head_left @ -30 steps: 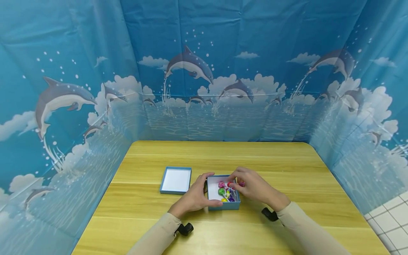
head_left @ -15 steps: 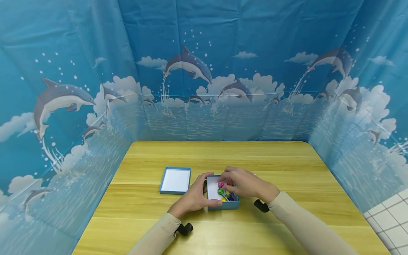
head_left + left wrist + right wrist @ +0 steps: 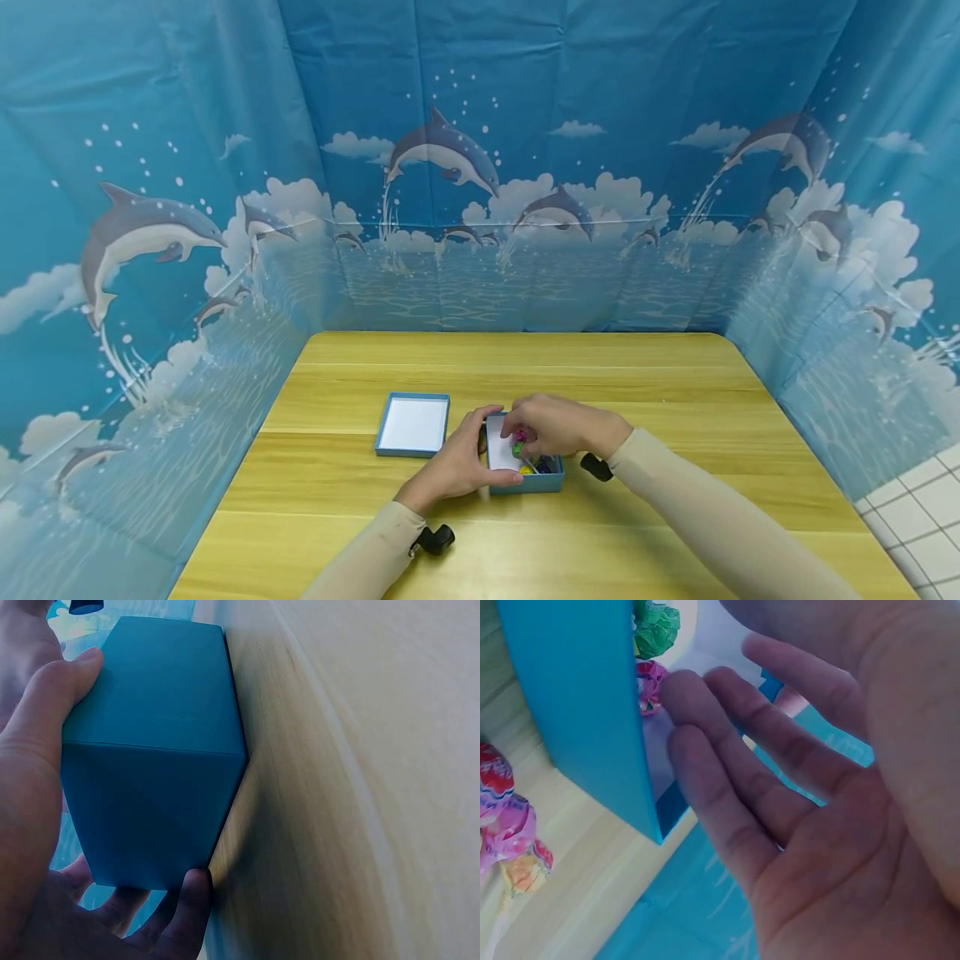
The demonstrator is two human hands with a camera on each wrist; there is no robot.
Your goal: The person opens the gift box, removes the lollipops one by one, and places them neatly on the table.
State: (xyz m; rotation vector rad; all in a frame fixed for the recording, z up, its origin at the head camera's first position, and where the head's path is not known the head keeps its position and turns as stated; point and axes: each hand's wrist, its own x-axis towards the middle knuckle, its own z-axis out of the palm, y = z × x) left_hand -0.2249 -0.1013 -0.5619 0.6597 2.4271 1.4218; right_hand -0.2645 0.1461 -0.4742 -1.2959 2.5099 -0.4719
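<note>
Blue cardboard box [image 3: 525,482], open-topped, white inside, stands on the wooden table [image 3: 675,400] near its middle. Contents: wrapped lollipops [image 3: 520,442] in pink, green, yellow and purple, lying against the box's right inner half.

Left hand [image 3: 461,462]: grips the box from its left side, thumb along the near wall and fingers curled round the far corner; the left wrist view shows the box wall [image 3: 154,750] pinned between thumb and fingertips.

Right hand [image 3: 558,425]: hovers over the box's right half, fingers lightly bent and reaching down among the lollipops. In the right wrist view the fingers [image 3: 727,750] lie loose beside the box wall [image 3: 577,712] with nothing seen between them; whether a stick is pinched cannot be told.

Further lollipops [image 3: 510,825] lie on the table just outside the box, to its right.

Blue lid [image 3: 415,423], white inside up, lies just left of the box, apart from it.

Dolphin-print backdrop [image 3: 480,167] rises behind and to both sides of the box.

Handling note: judged best to keep the left grip firm so the light box does not slide, and to take one stick at a time to avoid tangling wrappers.
</note>
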